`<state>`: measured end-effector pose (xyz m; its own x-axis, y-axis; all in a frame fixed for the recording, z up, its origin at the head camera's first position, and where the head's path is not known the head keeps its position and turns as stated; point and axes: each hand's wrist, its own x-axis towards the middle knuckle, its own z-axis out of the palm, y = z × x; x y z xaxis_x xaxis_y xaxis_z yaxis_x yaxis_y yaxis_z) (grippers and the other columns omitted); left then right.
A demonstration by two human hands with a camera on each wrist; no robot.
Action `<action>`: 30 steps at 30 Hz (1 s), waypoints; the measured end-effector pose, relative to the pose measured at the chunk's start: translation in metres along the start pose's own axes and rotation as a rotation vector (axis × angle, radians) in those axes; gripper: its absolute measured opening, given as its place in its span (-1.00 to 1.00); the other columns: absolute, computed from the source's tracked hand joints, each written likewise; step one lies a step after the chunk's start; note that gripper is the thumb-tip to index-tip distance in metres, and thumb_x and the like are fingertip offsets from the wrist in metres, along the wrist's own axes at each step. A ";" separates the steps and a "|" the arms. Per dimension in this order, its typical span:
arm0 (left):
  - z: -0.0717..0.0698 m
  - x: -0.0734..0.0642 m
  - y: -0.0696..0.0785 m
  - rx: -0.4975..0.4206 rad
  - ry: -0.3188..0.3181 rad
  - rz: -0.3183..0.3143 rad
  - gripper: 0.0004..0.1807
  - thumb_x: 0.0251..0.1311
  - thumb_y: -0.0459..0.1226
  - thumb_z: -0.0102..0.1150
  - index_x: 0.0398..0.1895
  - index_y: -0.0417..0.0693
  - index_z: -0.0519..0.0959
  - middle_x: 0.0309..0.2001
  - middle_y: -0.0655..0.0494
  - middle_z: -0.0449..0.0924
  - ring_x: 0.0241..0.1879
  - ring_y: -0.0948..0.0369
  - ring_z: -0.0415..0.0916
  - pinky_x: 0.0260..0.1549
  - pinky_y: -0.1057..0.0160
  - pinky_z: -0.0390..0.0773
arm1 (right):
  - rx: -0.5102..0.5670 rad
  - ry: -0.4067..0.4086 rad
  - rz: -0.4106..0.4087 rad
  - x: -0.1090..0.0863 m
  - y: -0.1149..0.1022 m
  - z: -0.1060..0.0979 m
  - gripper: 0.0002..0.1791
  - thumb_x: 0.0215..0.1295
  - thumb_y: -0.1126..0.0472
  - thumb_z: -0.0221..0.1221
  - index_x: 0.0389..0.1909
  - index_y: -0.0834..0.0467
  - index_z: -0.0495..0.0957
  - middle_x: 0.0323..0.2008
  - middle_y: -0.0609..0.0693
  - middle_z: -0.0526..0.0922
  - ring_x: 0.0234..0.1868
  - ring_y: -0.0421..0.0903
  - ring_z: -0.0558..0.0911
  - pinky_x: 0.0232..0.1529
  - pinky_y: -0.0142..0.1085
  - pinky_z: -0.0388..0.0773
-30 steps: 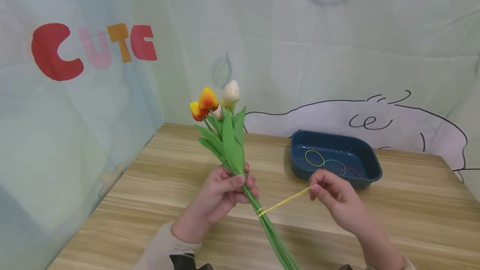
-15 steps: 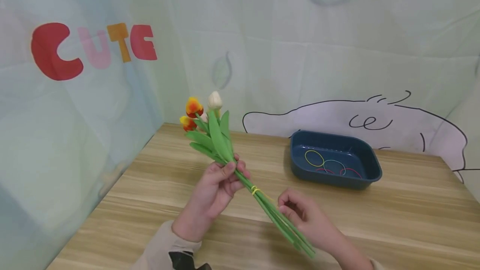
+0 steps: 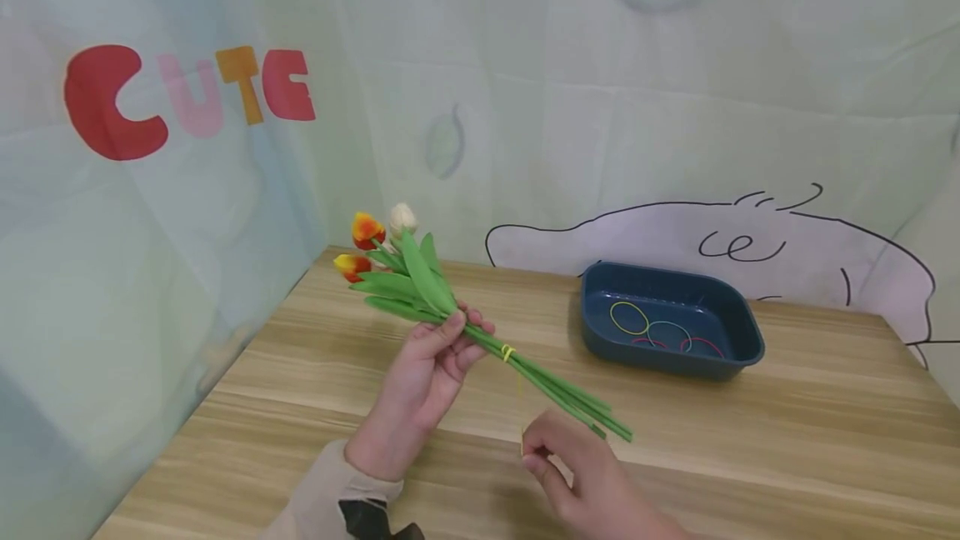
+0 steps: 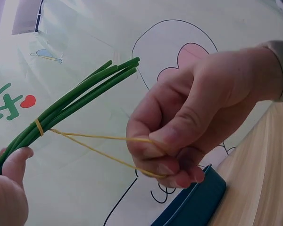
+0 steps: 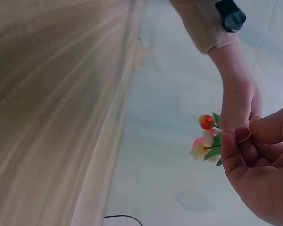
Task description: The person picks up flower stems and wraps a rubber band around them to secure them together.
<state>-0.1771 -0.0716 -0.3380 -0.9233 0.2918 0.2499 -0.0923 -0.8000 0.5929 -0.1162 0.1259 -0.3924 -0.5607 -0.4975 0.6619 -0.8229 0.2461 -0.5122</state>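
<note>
My left hand [image 3: 427, 365] grips a bunch of artificial tulips [image 3: 423, 273] by the stems, just under the green leaves. The bunch tilts, with orange-yellow and white heads at upper left and stem ends at lower right. Around the stems a yellow rubber band [image 3: 507, 352] is wound below my left fingers. Its free loop stretches toward me, and my right hand [image 3: 577, 469] pinches the end between thumb and fingers. In the left wrist view the stretched loop [image 4: 99, 138] spreads into two strands from the stems [image 4: 80, 94] to the right fingers.
A dark blue plastic tray [image 3: 671, 357] stands at the back right of the wooden table [image 3: 825, 423]. Several coloured rubber bands [image 3: 628, 317] lie inside it. Behind the table hangs a printed cloth backdrop [image 3: 525, 148], with another side of it along the left.
The bunch has swung to a flatter tilt, its heads moving left and down. My right hand has moved left and toward me, drawing the band's loop from the stems' right side to below them.
</note>
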 end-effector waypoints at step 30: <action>-0.007 0.005 -0.015 0.521 0.101 0.254 -0.89 0.27 -0.51 0.08 -0.31 -0.15 0.53 -0.40 0.15 0.70 -0.33 0.22 0.70 -0.28 0.28 0.72 | 0.010 0.086 -0.098 0.006 -0.036 -0.036 -0.94 0.35 0.34 0.13 -0.30 0.14 0.44 -0.36 -0.12 0.47 -0.30 -0.26 0.47 -0.30 -0.50 0.47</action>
<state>-0.1825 -0.0617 -0.3508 -0.9258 0.0530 0.3744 0.3081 -0.4680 0.8282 -0.0936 0.1441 -0.3501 -0.4838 -0.4456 0.7533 -0.8734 0.1912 -0.4478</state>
